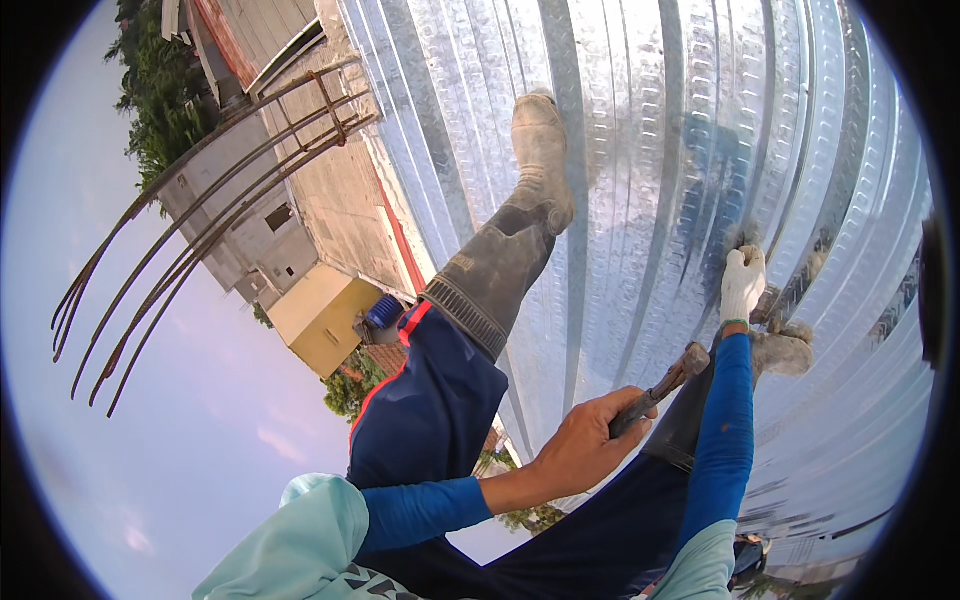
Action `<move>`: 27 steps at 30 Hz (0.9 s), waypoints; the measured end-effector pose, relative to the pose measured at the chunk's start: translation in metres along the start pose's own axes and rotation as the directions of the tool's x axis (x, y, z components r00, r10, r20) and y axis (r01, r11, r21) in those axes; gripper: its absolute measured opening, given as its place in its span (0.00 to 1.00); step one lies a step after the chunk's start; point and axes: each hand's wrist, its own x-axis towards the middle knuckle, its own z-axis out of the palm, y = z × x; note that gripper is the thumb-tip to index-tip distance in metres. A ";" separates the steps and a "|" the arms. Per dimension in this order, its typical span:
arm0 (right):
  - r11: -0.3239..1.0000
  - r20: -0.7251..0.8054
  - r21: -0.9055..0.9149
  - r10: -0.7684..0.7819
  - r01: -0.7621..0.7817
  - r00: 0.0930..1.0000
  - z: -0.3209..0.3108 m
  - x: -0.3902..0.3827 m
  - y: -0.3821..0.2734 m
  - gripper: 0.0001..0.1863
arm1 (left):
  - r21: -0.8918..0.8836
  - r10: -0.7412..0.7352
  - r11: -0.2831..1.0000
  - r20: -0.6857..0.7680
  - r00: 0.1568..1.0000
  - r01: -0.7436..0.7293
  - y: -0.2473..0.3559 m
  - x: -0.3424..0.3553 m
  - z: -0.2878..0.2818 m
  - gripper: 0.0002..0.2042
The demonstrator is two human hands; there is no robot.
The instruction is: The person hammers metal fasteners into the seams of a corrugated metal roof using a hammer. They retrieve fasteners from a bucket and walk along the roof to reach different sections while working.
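My bare left hand is wrapped round the dark grip of a hammer. The hammer's worn, rusty head points up and to the right, above my right leg. A white knitted glove covers my right hand, which is down at the ribbed metal decking beside my right boot. Its fingers are curled together at a rib; anything small between them is hidden. My left boot, muddy and tall, stands on the decking farther forward.
Bent rusty rebar sticks out past the decking's left edge. Beyond that edge are a concrete wall, a yellowish structure, a blue barrel and trees. A partly visible person is at the lower right.
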 end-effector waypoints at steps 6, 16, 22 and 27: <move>0.989 -0.033 -0.030 -0.148 0.147 0.988 -0.005 -0.014 -0.003 0.19 | -0.079 -0.016 0.997 0.025 1.000 0.018 0.004 -0.003 0.001 0.11; 0.989 0.037 -0.055 -0.136 0.138 0.990 -0.004 -0.020 -0.006 0.29 | -0.194 0.104 0.975 -0.052 0.993 -0.112 0.004 -0.008 0.002 0.08; 0.967 0.046 0.189 -0.184 0.172 0.982 0.011 -0.007 0.022 0.20 | -0.189 0.087 0.978 0.005 0.996 -0.084 0.009 -0.009 -0.014 0.10; 0.932 0.062 0.362 0.009 -0.031 0.998 0.013 -0.004 0.031 0.06 | -0.245 0.060 0.968 0.040 0.997 -0.048 0.031 -0.016 -0.038 0.12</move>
